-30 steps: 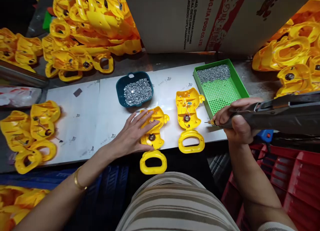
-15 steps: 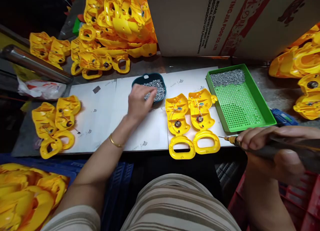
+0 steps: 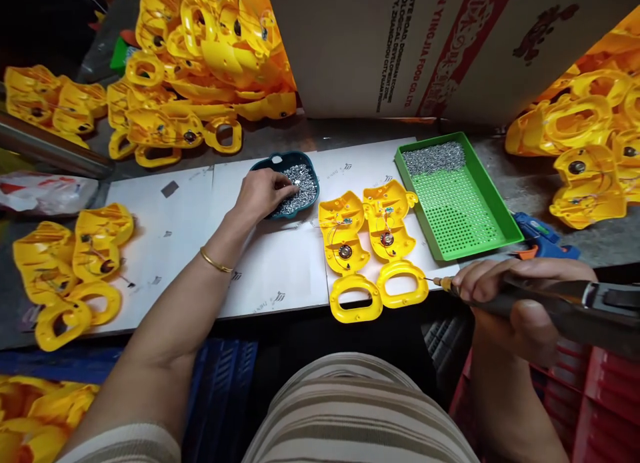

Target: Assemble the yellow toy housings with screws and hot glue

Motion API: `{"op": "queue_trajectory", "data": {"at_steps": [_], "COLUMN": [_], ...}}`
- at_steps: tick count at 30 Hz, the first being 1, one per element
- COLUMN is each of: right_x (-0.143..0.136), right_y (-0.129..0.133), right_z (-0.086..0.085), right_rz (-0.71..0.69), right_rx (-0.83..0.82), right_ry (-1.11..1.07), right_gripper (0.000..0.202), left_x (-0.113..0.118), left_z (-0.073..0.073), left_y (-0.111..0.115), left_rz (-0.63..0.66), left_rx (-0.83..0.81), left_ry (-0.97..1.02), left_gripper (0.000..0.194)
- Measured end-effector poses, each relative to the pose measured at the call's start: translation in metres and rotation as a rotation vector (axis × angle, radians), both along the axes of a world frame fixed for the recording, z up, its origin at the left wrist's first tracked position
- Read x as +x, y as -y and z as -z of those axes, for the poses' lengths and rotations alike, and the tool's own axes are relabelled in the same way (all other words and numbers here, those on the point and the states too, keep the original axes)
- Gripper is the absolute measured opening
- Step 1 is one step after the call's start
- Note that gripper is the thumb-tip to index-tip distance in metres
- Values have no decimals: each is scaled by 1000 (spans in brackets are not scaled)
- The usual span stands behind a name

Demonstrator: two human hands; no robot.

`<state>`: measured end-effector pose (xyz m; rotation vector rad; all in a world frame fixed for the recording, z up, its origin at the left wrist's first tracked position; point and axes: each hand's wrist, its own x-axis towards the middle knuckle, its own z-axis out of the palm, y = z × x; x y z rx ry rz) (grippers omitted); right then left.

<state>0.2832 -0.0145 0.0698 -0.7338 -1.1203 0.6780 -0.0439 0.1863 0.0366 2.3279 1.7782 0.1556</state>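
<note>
My left hand [image 3: 261, 193] reaches into a dark teal bowl [image 3: 286, 157], its fingertips pinched among small silvery screws [image 3: 304, 187]. Whatever lies between the fingertips is too small to see clearly. In my right hand [image 3: 517, 299] is a dark electric screwdriver [image 3: 570, 316], its thin bit pointing left, close to the handle loop of a yellow plastic shell half [image 3: 393, 239]. Beside that shell lies another yellow shell half [image 3: 344, 229]. Both lie hollow side up, showing wires, a small circuit board and a round speaker.
A green perforated tray [image 3: 463, 209] holds screws at its far end. Beyond it stands a cardboard box [image 3: 350, 49]. Yellow shells are piled at back left [image 3: 200, 69] and right [image 3: 580, 136]; more shells [image 3: 103, 239] lie at left. A blue tool [image 3: 543, 236] rests beside the tray.
My left hand's fingers have gone down into the screws and closed together. The view has shifted a little to the right; the right hand still holds the screwdriver near the shell's handle.
</note>
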Motion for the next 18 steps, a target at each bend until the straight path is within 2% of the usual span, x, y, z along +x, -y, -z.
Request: {"op": "queue_trajectory", "data": {"at_steps": [3, 7, 9, 13, 18], "right_x": [0, 0, 0, 0, 0], "right_y": [1, 5, 6, 4, 0], "right_z": [0, 2, 2, 2, 2], "right_rz": [9, 13, 21, 10, 1], "right_rx": [-10, -20, -36, -25, 2], "right_ry": [-12, -24, -28, -15, 8], "right_gripper": [25, 26, 26, 26, 26], "left_x": [-1, -1, -1, -4, -12], "left_z": [-4, -6, -6, -2, 4], "left_y": [-7, -12, -9, -1, -3], "left_rz": [79, 64, 39, -25, -74], "left_rx": [-77, -153, -109, 90, 126], "left_ry": [-40, -25, 17, 48, 177], "left_gripper": [49, 26, 23, 28, 20]}}
